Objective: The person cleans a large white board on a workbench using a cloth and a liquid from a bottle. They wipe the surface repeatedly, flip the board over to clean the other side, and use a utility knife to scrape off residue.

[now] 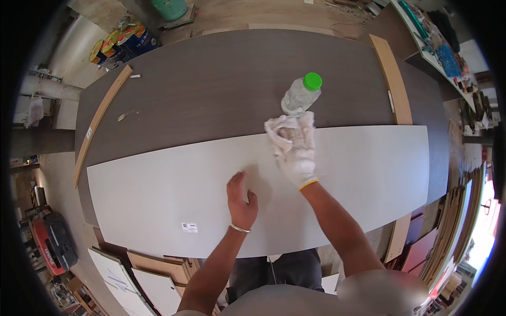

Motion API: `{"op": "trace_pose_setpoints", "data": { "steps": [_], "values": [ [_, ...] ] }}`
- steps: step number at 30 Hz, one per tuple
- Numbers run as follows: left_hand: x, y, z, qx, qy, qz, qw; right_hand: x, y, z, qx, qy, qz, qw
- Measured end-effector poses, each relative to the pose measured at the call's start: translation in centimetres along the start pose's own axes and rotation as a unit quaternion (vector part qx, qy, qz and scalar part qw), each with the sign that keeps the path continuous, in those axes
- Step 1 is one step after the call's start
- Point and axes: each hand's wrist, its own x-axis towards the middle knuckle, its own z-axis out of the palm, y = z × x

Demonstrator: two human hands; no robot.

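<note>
A long white panel (348, 174) lies across a dark grey board (211, 79) in front of me. My right hand (299, 167) wears a white work glove with a yellow cuff edge. Its fingers are closed on a crumpled white cloth (290, 129) at the panel's far edge. Just beyond the cloth is a clear plastic bottle (299, 98) with a green cap. My left hand (242, 203), bare with a bracelet at the wrist, is over the middle of the panel, thumb apart and holding nothing. A small white label (190, 227) is stuck to the panel's near left part.
Wooden strips lie at the board's left (103, 118) and right (392, 79). Paint cans (124, 45) and a green bucket (169, 8) stand beyond it. At the right is a cluttered side table (440, 55); panels (129, 287) lean below, and a red-black machine (52, 239) is left.
</note>
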Motion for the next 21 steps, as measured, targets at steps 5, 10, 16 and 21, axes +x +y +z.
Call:
{"op": "trace_pose_setpoints", "data": {
  "steps": [5,10,16,21],
  "values": [
    [10.9,-2.6,-3.1,-0.072,-0.05,0.025,0.996,0.7,-3.8,4.7,0.054,-0.082,-0.077,0.992],
    [17.3,0.2,2.4,-0.123,-0.195,0.038,0.972,-5.1,13.7,-0.6,-0.099,-0.032,0.314,0.944],
    [21.6,2.6,11.7,-0.236,-0.159,-0.01,0.959,-1.7,6.7,-2.4,0.026,-0.016,0.216,0.976],
    [23.0,2.3,13.4,-0.187,-0.084,0.021,0.979,-1.5,-0.5,4.9,-0.058,-0.107,0.04,0.992]
  ]
}}
